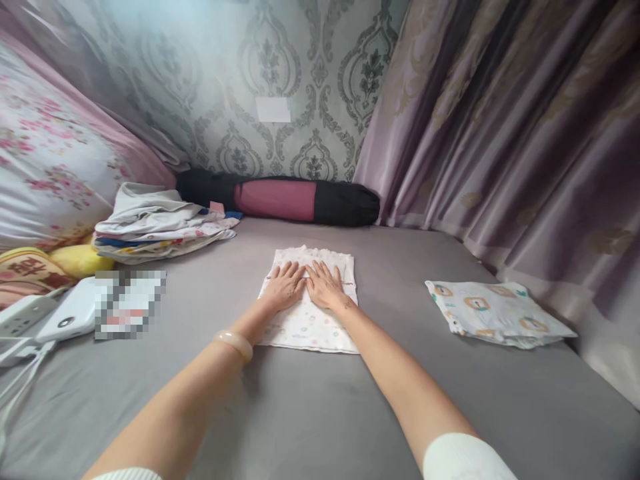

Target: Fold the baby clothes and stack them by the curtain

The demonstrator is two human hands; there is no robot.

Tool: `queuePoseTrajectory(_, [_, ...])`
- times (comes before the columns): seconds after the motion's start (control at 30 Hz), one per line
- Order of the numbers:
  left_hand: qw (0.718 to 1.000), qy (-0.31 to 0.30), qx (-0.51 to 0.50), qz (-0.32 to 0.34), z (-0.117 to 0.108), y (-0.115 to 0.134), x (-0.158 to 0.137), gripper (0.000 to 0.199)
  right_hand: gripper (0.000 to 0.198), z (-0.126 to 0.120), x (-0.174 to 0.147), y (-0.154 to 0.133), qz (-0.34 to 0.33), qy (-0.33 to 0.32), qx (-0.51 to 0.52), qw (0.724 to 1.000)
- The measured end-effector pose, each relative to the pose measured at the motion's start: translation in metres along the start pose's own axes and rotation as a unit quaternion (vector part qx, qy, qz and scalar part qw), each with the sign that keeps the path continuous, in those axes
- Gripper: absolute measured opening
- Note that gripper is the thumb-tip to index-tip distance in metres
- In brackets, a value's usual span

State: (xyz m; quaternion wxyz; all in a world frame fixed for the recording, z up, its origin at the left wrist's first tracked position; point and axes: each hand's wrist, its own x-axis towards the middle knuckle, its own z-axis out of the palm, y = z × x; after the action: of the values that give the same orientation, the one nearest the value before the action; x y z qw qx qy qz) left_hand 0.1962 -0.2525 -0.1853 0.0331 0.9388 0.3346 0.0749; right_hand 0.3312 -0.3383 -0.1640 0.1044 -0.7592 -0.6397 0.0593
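A white garment [313, 333] with a small pastel print lies folded into a rough rectangle in the middle of the grey bed sheet [300, 413]. My left hand [285, 287] rests flat on its upper left part, fingers spread. Beside it, my right hand [324, 285] presses flat on the upper right part, also with fingers apart. The two hands nearly touch at the index fingers. A fold line shows across the cloth near the fingers. Part of the garment is hidden under both hands.
A folded white printed cloth [493, 310] lies at the right, near the curtain [465, 147]. At the left are a stack of clothes [160, 223], a yellow plush item [83, 260], a white power bank [75, 310] and a power strip [25, 317]. A black and maroon roll [275, 199] lies along the wall.
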Motion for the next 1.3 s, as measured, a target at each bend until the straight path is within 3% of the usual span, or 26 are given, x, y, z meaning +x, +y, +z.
queuePoseTrajectory(0.3, [1.0,0.018,0.01,0.008,-0.006,0.0,-0.005,0.053,0.056,-0.001,-0.005,0.005,-0.002,-0.014,0.011,1.0])
queuePoseTrajectory(0.57, [1.0,0.018,0.003,0.003,-0.008,-0.023,-0.024,0.055,0.06,-0.015,-0.027,0.024,0.063,0.005,-0.025,0.998])
queuePoseTrajectory(1.0, [1.0,-0.005,-0.022,-0.011,-0.007,-0.026,-0.025,0.061,0.06,-0.008,-0.027,0.031,0.069,-0.014,-0.029,0.997])
queuePoseTrajectory(1.17, [0.999,0.035,0.001,0.016,-0.006,-0.023,-0.035,0.055,0.061,-0.012,-0.044,0.028,0.052,-0.023,-0.013,0.998])
queuePoseTrajectory(1.3, [0.994,0.059,0.012,0.086,-0.007,-0.02,-0.051,0.053,0.062,-0.011,-0.07,0.021,0.009,-0.034,-0.004,0.999])
